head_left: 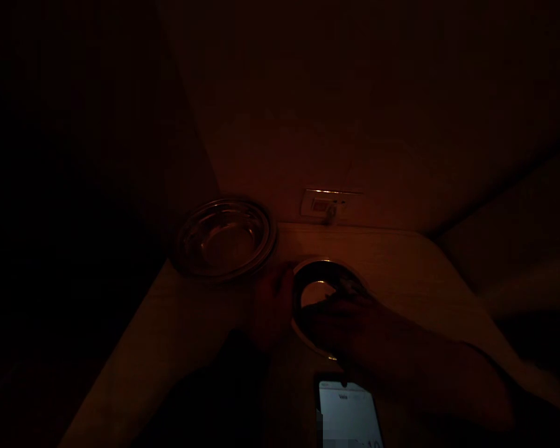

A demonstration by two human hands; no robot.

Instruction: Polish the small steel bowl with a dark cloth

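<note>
A round metal bowl [320, 291] with a bright rim and dark inner wall stands on the table. At its left side, my left hand [273, 305] is closed against the rim and seems to hold it. My right hand [343, 320] reaches from the right over the bowl, its fingers down inside. Those fingertips are lost in the dark, so I cannot make out whether they hold anything. Small pale marks show near the bowl's right inner wall. Just below the bowl lies a phone [348, 414] with its screen lit.
A wide, shallow metal basin [231, 246], perhaps several nested, sits at the table's back left corner. Behind is a wall with a socket plate [331, 203] and something plugged in. The wooden table [396, 255] has a rounded back right corner. Everything is very dimly lit.
</note>
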